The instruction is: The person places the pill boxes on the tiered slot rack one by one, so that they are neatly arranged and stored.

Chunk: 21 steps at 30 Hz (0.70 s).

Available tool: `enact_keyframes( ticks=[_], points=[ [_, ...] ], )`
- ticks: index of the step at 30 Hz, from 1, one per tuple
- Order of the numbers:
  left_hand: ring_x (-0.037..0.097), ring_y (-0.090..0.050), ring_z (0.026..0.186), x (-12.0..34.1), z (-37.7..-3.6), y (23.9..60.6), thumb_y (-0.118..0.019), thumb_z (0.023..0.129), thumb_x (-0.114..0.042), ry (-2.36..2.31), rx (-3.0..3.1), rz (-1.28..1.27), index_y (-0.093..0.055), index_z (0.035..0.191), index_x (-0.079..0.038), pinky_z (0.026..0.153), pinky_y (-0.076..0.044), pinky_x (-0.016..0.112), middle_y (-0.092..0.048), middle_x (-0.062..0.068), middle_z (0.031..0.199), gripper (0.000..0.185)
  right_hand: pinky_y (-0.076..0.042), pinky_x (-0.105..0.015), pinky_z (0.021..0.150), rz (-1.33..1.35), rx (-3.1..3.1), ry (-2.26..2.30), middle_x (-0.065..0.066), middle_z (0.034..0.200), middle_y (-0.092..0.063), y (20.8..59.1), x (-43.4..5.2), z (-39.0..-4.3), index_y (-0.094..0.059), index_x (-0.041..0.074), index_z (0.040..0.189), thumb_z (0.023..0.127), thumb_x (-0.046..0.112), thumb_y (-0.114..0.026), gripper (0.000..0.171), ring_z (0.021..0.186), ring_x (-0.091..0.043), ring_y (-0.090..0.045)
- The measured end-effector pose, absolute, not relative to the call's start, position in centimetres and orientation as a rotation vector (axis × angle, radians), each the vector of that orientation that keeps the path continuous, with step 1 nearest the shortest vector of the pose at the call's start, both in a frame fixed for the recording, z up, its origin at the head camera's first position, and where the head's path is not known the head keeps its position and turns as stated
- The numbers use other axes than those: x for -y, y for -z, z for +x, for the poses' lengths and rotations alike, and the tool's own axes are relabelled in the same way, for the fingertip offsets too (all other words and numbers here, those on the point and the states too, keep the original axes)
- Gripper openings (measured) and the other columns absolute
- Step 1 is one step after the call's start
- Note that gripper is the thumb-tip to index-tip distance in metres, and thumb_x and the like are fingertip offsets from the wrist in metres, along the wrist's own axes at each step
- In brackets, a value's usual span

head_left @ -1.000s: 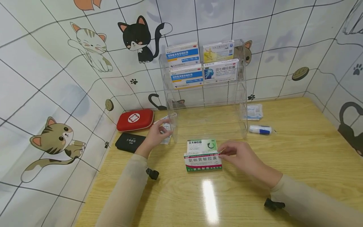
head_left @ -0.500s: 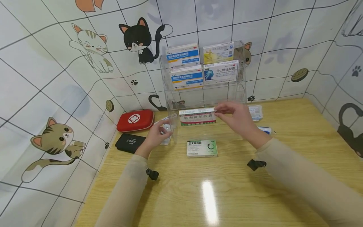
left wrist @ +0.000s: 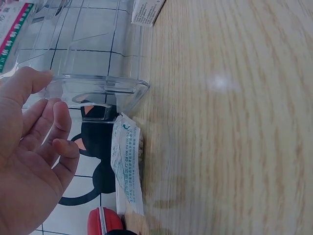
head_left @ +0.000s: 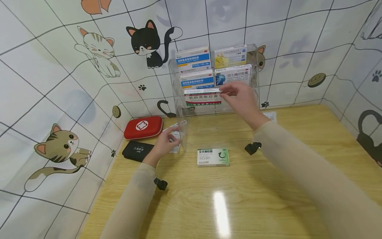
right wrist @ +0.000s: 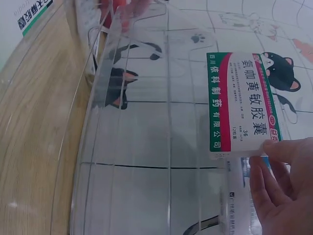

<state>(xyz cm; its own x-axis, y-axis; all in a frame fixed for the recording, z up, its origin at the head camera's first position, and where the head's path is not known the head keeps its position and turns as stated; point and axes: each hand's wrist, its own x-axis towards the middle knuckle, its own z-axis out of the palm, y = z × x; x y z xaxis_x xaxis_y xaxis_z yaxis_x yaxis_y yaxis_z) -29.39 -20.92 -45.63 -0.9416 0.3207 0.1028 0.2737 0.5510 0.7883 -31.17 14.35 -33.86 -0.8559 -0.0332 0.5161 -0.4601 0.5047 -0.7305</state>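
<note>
My right hand (head_left: pixel 239 99) pinches the right end of a white, green and magenta medicine box (head_left: pixel 203 98) between thumb and fingers. The box is held upright in front of the clear display rack (head_left: pixel 182 132), just below its filled upper tiers. In the right wrist view the medicine box (right wrist: pixel 242 105) shows its printed front, with the thumb on its edge. My left hand (head_left: pixel 165 143) holds the rack's lower left side; in the left wrist view the hand (left wrist: pixel 36 147) has its fingertips at the clear plastic edge. A white-green medicine box (head_left: pixel 213 157) lies on the table before the rack.
Two blue-white boxes (head_left: pixel 193 60), a yellow-white box (head_left: pixel 230 56) and a white box (head_left: pixel 235 74) fill the upper tiers. A red case (head_left: pixel 143 127), a black pouch (head_left: pixel 138 151) and a white packet (left wrist: pixel 126 161) lie left. Another packet (head_left: pixel 271 116) lies right, behind the arm.
My right hand has lifted the green and magenta medicine box off the table, up and away to the rack's middle height. The left hand stays at the rack's side.
</note>
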Motion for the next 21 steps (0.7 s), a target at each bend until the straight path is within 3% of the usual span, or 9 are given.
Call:
enact_keyframes(
  ticks=[8,13,21],
  points=[
    [0.02,-0.06,0.081,20.9,-29.3,45.6,-0.075,0.093,-0.01,-1.386,-2.705,0.525,-0.056,0.143,-0.01,0.06,-0.046,0.025,-0.062,0.024,0.119,0.054,-0.059,-0.033,0.092,0.41,2.337,-1.341,-0.004,0.123,-0.066,35.5,-13.2,-32.5,-0.076,0.011,0.11,0.094,0.012,-0.075,0.015,0.104,-0.02,-0.07],
    [0.02,-0.061,0.082,20.9,-29.3,45.7,-0.075,0.093,-0.012,-1.387,-2.703,0.506,-0.057,0.141,-0.014,0.06,-0.046,0.025,-0.062,0.021,0.114,0.052,-0.059,-0.035,0.092,0.401,2.372,-1.32,-0.003,0.121,-0.067,36.6,-13.0,-32.5,-0.075,0.013,0.112,0.095,0.011,-0.075,0.017,0.102,-0.019,-0.07],
    [0.018,-0.06,0.079,20.9,-29.5,45.8,-0.075,0.093,-0.011,-1.398,-2.703,0.521,-0.057,0.141,-0.014,0.059,-0.046,0.026,-0.064,0.018,0.105,0.052,-0.057,-0.039,0.097,0.462,2.303,-1.39,-0.01,0.132,-0.062,37.2,-13.7,-31.0,-0.069,0.007,0.126,0.095,0.006,-0.073,0.031,0.112,-0.025,-0.067]
  ],
)
